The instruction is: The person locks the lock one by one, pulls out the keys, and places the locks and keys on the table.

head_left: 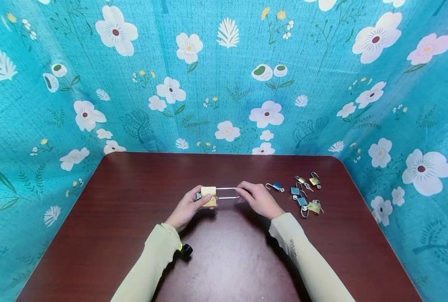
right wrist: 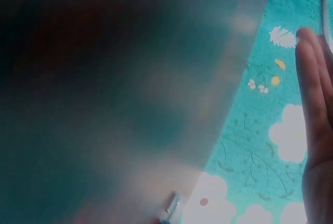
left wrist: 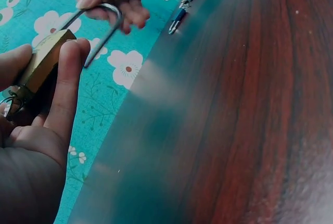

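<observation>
In the head view, my left hand (head_left: 185,210) holds the brass body of a long-shackle padlock (head_left: 210,191) over the middle of the table, thumb on its front face. A key (head_left: 198,196) sticks out at the body's left end. My right hand (head_left: 259,199) pinches the curved end of the steel shackle (head_left: 226,188), which points right. The left wrist view shows one shackle leg going into the brass body (left wrist: 48,57), while the other leg's free end lies outside it, near my fingertips. In the right wrist view, only part of my right hand (right wrist: 315,88) shows, at the edge.
Several smaller padlocks lie at the right of the dark red table (head_left: 133,176), among them a blue padlock (head_left: 277,186) and a brass padlock (head_left: 314,206), some with keys. A floral teal cloth (head_left: 208,88) hangs behind. A black camera (head_left: 186,250) sits at my left wrist.
</observation>
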`<action>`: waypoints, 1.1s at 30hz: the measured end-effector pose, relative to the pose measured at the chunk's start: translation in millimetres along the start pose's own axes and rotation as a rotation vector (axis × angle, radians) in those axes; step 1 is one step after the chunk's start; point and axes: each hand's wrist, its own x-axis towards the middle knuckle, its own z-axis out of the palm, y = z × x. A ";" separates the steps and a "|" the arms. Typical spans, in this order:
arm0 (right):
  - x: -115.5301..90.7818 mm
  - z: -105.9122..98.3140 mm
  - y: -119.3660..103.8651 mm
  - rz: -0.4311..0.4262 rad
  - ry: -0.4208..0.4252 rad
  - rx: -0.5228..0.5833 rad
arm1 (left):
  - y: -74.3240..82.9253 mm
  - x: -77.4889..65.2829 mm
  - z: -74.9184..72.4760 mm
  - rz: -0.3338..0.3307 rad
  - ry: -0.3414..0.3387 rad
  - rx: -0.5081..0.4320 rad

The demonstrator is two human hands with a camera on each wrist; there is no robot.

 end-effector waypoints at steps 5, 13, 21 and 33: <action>-2.5 5.9 -0.4 0.066 -0.021 0.186 | -3.1 2.9 2.9 0.018 0.011 0.032; -8.1 17.7 -6.2 0.101 -0.002 0.243 | -4.6 4.3 7.4 -0.016 0.098 0.082; -9.0 27.6 -12.0 0.080 0.095 0.164 | -7.5 5.3 11.7 0.000 0.149 0.113; -7.7 39.2 -21.9 0.040 0.147 0.124 | -5.7 1.7 19.8 0.017 0.205 0.140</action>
